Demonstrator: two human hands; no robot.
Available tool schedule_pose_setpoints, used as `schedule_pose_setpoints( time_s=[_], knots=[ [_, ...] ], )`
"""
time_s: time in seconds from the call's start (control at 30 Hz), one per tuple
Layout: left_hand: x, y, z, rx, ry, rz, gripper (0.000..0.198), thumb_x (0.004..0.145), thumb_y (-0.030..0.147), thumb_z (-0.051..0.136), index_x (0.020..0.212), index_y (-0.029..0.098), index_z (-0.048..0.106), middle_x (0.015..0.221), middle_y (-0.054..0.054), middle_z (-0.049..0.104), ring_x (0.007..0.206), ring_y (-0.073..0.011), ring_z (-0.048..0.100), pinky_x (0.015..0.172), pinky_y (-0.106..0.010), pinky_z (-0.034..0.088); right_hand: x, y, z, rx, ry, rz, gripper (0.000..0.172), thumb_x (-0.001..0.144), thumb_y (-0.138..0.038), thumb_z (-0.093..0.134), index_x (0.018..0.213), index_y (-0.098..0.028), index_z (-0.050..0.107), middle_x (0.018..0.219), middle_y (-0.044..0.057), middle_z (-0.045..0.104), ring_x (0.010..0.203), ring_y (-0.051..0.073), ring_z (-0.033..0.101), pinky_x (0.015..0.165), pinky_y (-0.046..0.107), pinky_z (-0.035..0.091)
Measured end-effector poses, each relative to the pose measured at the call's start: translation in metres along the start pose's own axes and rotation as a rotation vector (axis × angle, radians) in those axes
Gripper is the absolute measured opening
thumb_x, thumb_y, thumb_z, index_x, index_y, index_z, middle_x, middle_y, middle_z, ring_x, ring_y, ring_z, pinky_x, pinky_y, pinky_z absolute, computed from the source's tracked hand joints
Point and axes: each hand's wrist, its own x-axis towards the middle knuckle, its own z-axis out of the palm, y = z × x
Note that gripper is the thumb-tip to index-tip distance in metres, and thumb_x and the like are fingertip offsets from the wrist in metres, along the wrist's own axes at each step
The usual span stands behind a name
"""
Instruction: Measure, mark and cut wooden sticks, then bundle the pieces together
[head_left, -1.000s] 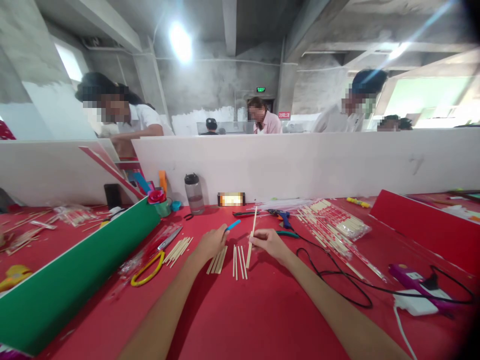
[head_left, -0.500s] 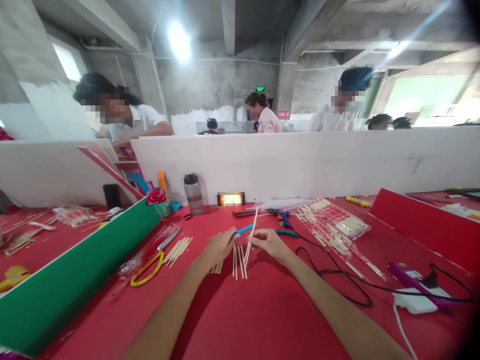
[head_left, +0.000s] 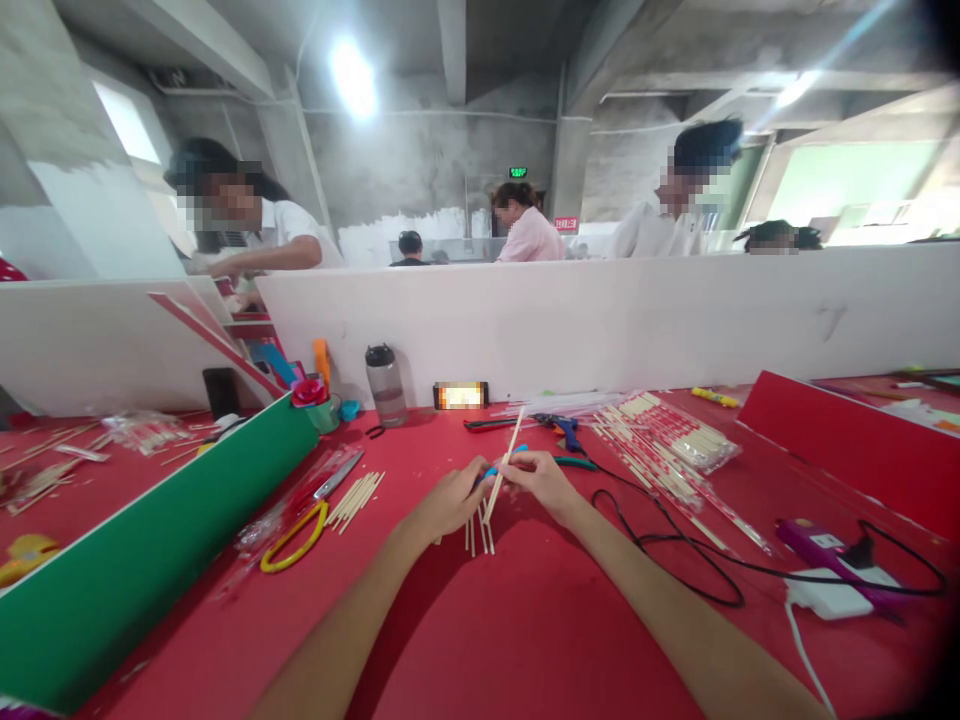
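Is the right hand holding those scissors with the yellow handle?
No, the right hand holds a thin pale stick, while the scissors lie on the red tabletop.

Hands (head_left: 551, 487) closer together; blue tool (head_left: 522, 449) now crossing stick (head_left: 513, 437).

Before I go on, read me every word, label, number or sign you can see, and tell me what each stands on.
"卫生间请上三楼": likely reading, small and soft, on the red sign on the far side of the room.
Green lit sign: characters too small to read.
Yellow tube: markings too blurred.
Purple device: pale label, unreadable.
Bright screen: pixelated.
No brand or number is legible.
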Motion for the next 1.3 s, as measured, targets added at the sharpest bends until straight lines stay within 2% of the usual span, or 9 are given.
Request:
schedule_pose_setpoints(
  time_s=[0.17,0.3,0.4,0.7,0.8,0.87,0.97,1.07,1.3],
  knots=[
    [0.0,-0.02,-0.006,0.038,0.013,-0.071,0.037,0.098,0.05,0.031,0.113,0.022,0.05,0.087,-0.003,0.064,0.084,-0.0211,0.062,0.075,-0.03,0.043,0.005,-0.001,-0.008,0.147,0.154,-0.066,0.031,0.064,-0.044,0.082,0.074,-0.016,0.074,0.074,0.002,0.066,0.068,0.014,0.059,0.07,0.027,0.054],
    [0.001,-0.05,-0.006,0.217,0.068,-0.105,0.024,0.098,0.029,0.032,0.112,0.02,0.05,0.093,-0.005,0.064,0.089,-0.0199,0.06,0.08,-0.03,0.042,0.006,-0.003,-0.011,0.194,0.164,-0.036,0.034,0.059,-0.044,0.085,0.071,-0.015,0.073,0.073,0.002,0.065,0.067,0.013,0.058,0.07,0.027,0.054],
    [0.004,-0.065,-0.005,0.348,0.037,-0.159,0.021,0.09,0.015,0.039,0.104,0.019,0.054,0.1,-0.008,0.063,0.095,-0.0206,0.058,0.083,-0.031,0.041,0.004,-0.004,-0.008,0.202,0.138,-0.003,0.037,0.058,-0.047,0.085,0.07,-0.015,0.072,0.071,0.002,0.064,0.066,0.013,0.058,0.069,0.027,0.054],
    [0.004,-0.062,-0.007,0.417,0.086,-0.122,0.023,0.086,0.012,0.046,0.102,0.019,0.061,0.105,-0.01,0.061,0.1,-0.0235,0.054,0.089,-0.035,0.04,0.0,-0.01,-0.002,0.203,0.116,0.048,0.041,0.054,-0.048,0.087,0.073,-0.014,0.074,0.071,0.002,0.065,0.065,0.014,0.059,0.068,0.028,0.054],
    [0.005,-0.049,-0.012,0.274,0.163,-0.059,0.028,0.082,0.007,0.046,0.102,0.019,0.061,0.104,-0.009,0.064,0.103,-0.0227,0.056,0.09,-0.034,0.041,0.002,-0.009,-0.004,0.21,0.14,0.038,0.039,0.054,-0.046,0.088,0.07,-0.014,0.072,0.071,0.002,0.064,0.065,0.013,0.058,0.067,0.027,0.054],
    [0.006,-0.038,-0.015,0.086,0.182,-0.038,0.027,0.087,0.008,0.04,0.1,0.02,0.061,0.1,-0.007,0.066,0.097,-0.0199,0.06,0.087,-0.031,0.043,0.003,-0.008,-0.005,0.218,0.177,0.026,0.039,0.054,-0.046,0.087,0.07,-0.015,0.071,0.072,0.002,0.064,0.066,0.013,0.058,0.069,0.028,0.055],
    [0.009,-0.02,-0.015,-0.193,0.102,-0.025,0.026,0.094,0.021,0.036,0.096,0.019,0.062,0.094,-0.006,0.069,0.087,-0.0169,0.064,0.082,-0.028,0.047,0.005,-0.005,-0.007,0.238,0.238,-0.012,0.037,0.057,-0.046,0.086,0.072,-0.015,0.072,0.074,0.002,0.064,0.069,0.014,0.059,0.074,0.029,0.055],
    [0.01,-0.008,-0.009,-0.332,0.038,-0.044,0.027,0.093,0.035,0.045,0.099,0.017,0.064,0.093,-0.006,0.07,0.085,-0.018,0.065,0.08,-0.029,0.049,0.006,-0.003,-0.01,0.234,0.28,-0.043,0.037,0.06,-0.046,0.085,0.076,-0.015,0.072,0.076,0.002,0.065,0.07,0.014,0.06,0.074,0.029,0.055],
    [0.011,-0.006,0.007,-0.591,-0.029,-0.101,0.033,0.081,0.045,0.062,0.085,0.012,0.065,0.078,-0.006,0.068,0.071,-0.0166,0.063,0.071,-0.029,0.051,0.007,-0.001,-0.009,0.209,0.303,-0.08,0.037,0.061,-0.046,0.084,0.078,-0.015,0.073,0.078,0.003,0.066,0.072,0.016,0.061,0.076,0.031,0.056]
  ],
)
